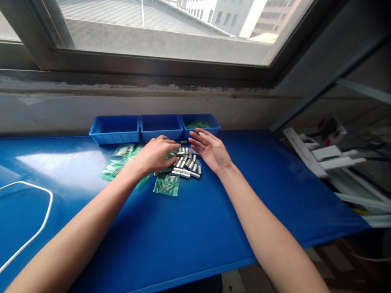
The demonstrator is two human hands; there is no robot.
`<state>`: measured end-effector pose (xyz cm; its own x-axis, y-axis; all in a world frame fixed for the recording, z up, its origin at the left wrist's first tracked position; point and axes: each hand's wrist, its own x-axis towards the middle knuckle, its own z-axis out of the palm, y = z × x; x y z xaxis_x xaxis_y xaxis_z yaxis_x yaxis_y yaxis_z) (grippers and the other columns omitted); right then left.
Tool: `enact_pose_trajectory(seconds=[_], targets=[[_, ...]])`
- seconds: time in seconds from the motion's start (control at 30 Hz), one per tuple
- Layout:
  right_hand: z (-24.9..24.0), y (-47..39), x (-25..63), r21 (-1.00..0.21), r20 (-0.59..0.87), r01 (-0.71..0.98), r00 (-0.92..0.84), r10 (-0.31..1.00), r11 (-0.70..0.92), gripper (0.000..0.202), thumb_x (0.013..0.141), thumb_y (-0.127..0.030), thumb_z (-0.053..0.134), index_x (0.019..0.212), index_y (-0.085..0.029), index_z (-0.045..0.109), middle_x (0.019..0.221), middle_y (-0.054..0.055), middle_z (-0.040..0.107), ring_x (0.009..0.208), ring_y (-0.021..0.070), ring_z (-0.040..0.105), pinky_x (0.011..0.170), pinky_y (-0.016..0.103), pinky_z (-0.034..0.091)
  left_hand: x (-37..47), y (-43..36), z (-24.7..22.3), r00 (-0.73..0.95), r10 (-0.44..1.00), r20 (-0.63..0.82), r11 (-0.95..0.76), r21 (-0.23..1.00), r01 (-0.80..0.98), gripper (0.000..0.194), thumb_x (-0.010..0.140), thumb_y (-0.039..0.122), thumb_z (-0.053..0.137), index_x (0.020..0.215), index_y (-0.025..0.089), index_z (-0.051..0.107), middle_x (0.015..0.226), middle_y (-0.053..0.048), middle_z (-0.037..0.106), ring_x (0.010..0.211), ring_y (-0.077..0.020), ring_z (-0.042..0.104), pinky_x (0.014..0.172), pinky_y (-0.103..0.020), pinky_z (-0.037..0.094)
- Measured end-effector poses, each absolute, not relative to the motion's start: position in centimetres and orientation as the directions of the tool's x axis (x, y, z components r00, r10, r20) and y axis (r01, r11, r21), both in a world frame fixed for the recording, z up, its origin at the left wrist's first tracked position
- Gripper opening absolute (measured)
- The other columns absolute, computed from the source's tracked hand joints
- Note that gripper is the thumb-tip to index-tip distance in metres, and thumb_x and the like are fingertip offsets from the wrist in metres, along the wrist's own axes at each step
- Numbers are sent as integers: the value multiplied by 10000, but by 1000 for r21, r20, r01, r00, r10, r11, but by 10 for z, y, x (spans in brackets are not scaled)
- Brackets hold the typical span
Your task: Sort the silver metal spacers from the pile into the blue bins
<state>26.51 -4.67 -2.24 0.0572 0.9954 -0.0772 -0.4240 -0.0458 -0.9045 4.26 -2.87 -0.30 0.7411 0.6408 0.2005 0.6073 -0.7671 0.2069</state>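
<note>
Small silver-and-black blocks (pixel 186 164) lie in a loose pile on the blue table. Over the left side of that pile is my left hand (pixel 157 154), palm down with fingers bent; whether its fingertips touch or hold a piece is hidden. To the right of the pile, my right hand (pixel 213 152) is held with the palm turned inward and the fingers apart, holding nothing. Green-tinted clear bags (pixel 112 170) with small parts inside lie to the left, partly beneath my left forearm. Another such bag (pixel 166 184) lies flat in front of the pile.
Three blue bins stand in a row behind the hands: a left bin (pixel 116 137), a middle bin (pixel 162 135) and a right bin (pixel 217 129) with green bags inside. A white cable (pixel 48 205) curves across the table's left side. Metal racking (pixel 319 154) stands at the right.
</note>
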Motion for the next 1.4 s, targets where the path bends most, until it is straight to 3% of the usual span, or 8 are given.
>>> enact_pose_trajectory(seconds=[0.33,0.47,0.6,0.7,0.83,1.03,1.23,1.4], targets=[[-21,-46,269,-906,-115,-415,49,992,-85,179,827,-277,721,1005,-256,732,1021,1,800,818,138,743,678,223,578,49,-33,3,693,666,276,-746,221,628,183,930,246,655,1021,199,806,1017,-116,779,1010,-256,711,876,-318,523],[-22,-46,268,-929,-79,-366,58,995,-52,213,783,-332,760,971,-230,749,943,16,789,701,114,684,626,217,529,48,-31,4,632,678,374,-734,385,560,224,960,260,617,1071,214,806,1087,-92,770,992,-227,722,866,-297,527],[-22,-48,265,-974,48,-218,58,997,59,263,789,-428,770,925,-203,755,874,24,763,540,74,540,506,222,404,50,-31,8,474,739,478,-668,608,429,219,917,324,682,967,164,823,942,-86,783,824,-191,724,771,-273,540],[-23,-49,261,-987,108,-123,4,994,107,331,788,-506,779,911,-199,759,847,7,728,506,63,482,467,235,338,52,-33,13,354,836,419,-529,785,321,273,868,390,729,921,137,818,903,-96,796,811,-202,735,742,-269,561],[-26,-51,259,-993,96,-84,-112,989,86,353,752,-509,826,905,-199,758,604,-42,615,478,80,465,485,240,357,51,-34,17,322,908,267,-346,911,223,417,802,504,770,934,110,810,885,-118,796,754,-211,733,669,-270,562],[-27,-53,259,-997,51,-69,-179,983,39,315,713,-452,875,846,-187,770,610,-17,672,528,110,572,561,257,477,48,-33,16,314,925,216,-298,923,244,474,769,557,784,934,114,816,836,-113,791,733,-208,721,630,-253,529],[-23,-55,262,-997,-39,-60,-267,963,-57,288,718,-415,882,808,-170,760,661,9,718,518,101,610,511,221,479,47,-32,15,305,928,217,-307,906,292,483,789,580,754,928,121,814,836,-108,790,731,-208,716,625,-255,514],[-23,-52,261,-985,-90,-135,-150,985,-110,324,658,-396,920,805,-162,751,684,23,740,563,116,674,540,207,530,36,-24,17,301,909,287,-401,799,448,484,867,591,664,958,139,813,927,-112,800,825,-230,735,722,-284,547]])
